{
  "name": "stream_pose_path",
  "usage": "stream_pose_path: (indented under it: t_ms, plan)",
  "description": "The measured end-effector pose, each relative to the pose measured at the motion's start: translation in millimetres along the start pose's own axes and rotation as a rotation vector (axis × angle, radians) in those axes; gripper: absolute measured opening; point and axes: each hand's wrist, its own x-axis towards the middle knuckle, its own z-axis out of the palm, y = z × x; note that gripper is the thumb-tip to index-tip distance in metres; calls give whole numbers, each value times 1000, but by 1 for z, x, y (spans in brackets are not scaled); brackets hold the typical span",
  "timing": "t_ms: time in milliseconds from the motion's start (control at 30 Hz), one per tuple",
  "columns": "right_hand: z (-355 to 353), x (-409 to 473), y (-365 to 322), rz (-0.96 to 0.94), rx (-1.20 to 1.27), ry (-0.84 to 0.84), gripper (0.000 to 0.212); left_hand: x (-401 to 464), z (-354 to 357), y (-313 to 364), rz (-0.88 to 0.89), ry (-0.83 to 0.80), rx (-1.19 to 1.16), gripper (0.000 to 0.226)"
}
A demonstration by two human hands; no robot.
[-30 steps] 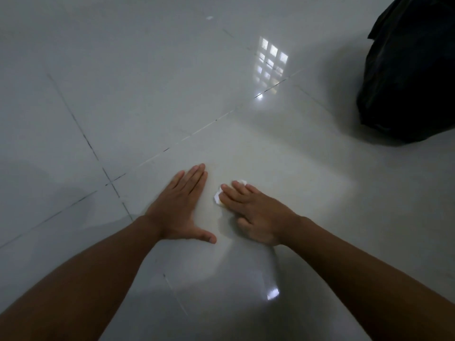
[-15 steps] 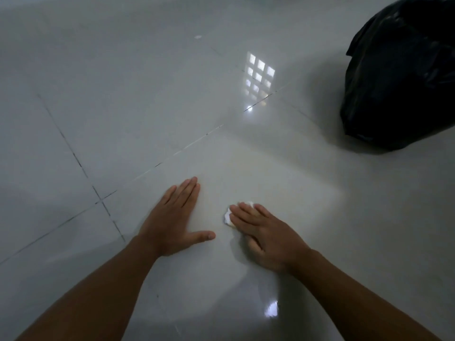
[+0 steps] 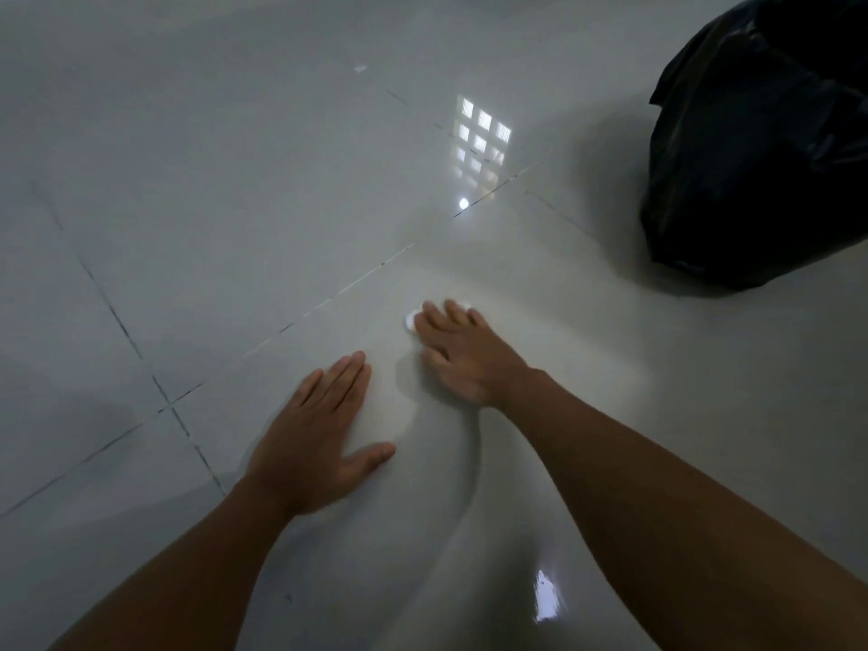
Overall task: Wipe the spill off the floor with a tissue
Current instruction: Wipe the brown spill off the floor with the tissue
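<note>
Wiping step in hand, judged from posture. Right hand (image 3: 462, 352) lies palm-down on the floor (image 3: 235, 180), fingers pressing a small white wad of tissue (image 3: 411, 320) flat against the tile; only the wad's edges peep out past the fingertips, so its size and wetness cannot be read. Left hand (image 3: 314, 444) rests flat and released on the floor nearer the body, fingers together, thumb out, gripping nothing; likely bracing weight.

Spill itself: not clearly resolved. Glossy tile, dim light, reflections everywhere; a faint sheen near the right hand may be liquid or mere glare.

Notes for doing this well:
- Keep the pressure over the wad, not on bare tile, so the fingers do not smear liquid.
- Draw strokes inward toward the wet centre, not outward.
- Refold or turn the tissue once soaked; a small wad saturates quickly.
- Check the result against the glare from a low angle.

Black bag (image 3: 761, 143) sits well apart, upper right; plausible place to discard the tissue.
</note>
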Motion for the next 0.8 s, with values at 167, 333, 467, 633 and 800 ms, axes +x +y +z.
stream_pose_path:
  t_ms: [167, 333, 467, 633, 800]
  plan:
    - [6, -59, 27, 35, -19, 28, 55, 1, 2, -1, 3, -4, 25, 93]
    - [7, -119, 81, 535, 104, 184, 54, 1, 3, 0, 2, -22, 45, 95]
    - [43, -151, 15, 435, 123, 272, 66, 1, 3, 1, 2, -33, 69, 96]
    - [38, -140, -15, 254, 242, 323, 45, 0, 3, 2, 17, -37, 92, 96]
    - [4, -149, 11, 394, 344, 518, 32, 1, 3, 1, 21, -45, 95, 95]
